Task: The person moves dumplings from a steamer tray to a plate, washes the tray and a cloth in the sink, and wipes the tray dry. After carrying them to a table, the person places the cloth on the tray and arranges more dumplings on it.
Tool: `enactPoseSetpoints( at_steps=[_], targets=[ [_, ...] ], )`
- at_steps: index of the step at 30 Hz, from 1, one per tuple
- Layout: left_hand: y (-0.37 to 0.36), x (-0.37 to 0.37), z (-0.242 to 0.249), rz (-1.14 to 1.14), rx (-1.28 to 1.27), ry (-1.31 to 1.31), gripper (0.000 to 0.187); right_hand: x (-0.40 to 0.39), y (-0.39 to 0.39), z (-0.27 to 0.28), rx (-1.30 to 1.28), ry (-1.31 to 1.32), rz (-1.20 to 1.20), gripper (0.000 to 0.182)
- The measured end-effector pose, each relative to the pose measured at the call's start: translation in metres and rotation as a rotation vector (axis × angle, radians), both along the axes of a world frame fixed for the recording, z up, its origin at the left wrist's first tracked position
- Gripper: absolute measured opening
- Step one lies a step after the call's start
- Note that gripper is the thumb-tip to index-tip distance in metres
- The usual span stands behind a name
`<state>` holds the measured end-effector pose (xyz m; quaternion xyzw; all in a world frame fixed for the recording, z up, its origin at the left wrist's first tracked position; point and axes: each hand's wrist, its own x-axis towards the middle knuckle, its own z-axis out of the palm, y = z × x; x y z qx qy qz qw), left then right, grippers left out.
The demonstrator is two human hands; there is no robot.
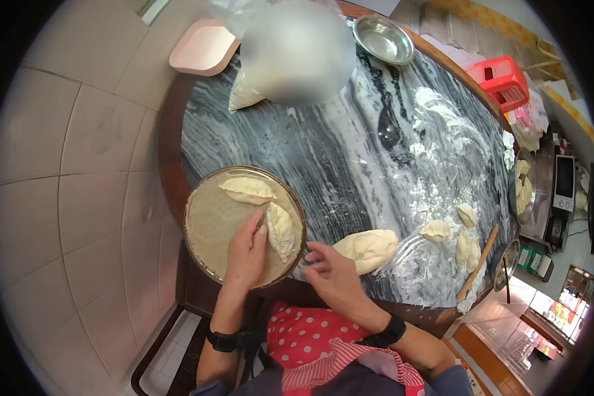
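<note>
A round tray (204, 224) with a pale lining stands at the table's left front. Two crimped dumplings lie on it: an upper dumpling (246, 190) and a lower dumpling (280, 231) near the right rim. My left hand (247, 252) is over the tray, fingers extended along the left side of the lower dumpling, apparently touching it. My right hand (333, 272) hovers by the tray's right rim with nothing in it, its fingers loosely bent and apart. Just beyond that hand sits a thick piece of dough (371, 249) on the table.
Flour dusts the right side of the marble table (297, 142). Small dough pieces (435, 230) and a rolling pin (478, 263) lie there. At the back are a metal bowl (384, 39), a pink container (206, 47) and a blurred patch. A tiled wall (89, 198) stands left.
</note>
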<state>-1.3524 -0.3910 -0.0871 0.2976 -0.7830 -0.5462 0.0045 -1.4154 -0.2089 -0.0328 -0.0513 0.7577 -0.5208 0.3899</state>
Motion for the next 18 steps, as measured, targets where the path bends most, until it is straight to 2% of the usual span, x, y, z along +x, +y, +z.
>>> enactPoseSetpoints(
  at_steps=[7, 10, 12, 13, 14, 15, 18],
  targets=[
    [0.012, -0.011, -0.003, -0.049, -0.047, -0.029, 0.040, -0.027, 0.067, 0.025, -0.052, -0.047, -0.165, 0.035],
    [0.007, -0.004, -0.018, -0.030, 0.071, -0.060, 0.039, -0.026, 0.089, 0.023, -0.089, -0.066, -0.240, 0.032],
    [0.002, 0.001, -0.035, -0.108, -0.043, 0.080, 0.039, -0.027, 0.104, 0.022, -0.049, -0.064, -0.245, 0.033],
    [0.003, -0.005, -0.017, -0.126, -0.011, 0.016, 0.039, -0.021, 0.112, 0.011, -0.053, -0.030, -0.242, 0.034],
    [-0.003, -0.003, -0.025, -0.155, -0.033, -0.034, 0.039, -0.019, 0.116, 0.010, -0.049, 0.019, -0.230, 0.034],
    [-0.004, -0.003, -0.025, -0.134, 0.043, -0.020, 0.039, -0.021, 0.121, 0.013, -0.027, 0.016, -0.156, 0.035],
    [-0.008, -0.005, -0.022, -0.122, 0.193, -0.027, 0.042, -0.021, 0.143, 0.023, -0.063, -0.034, -0.283, 0.032]
  ],
)
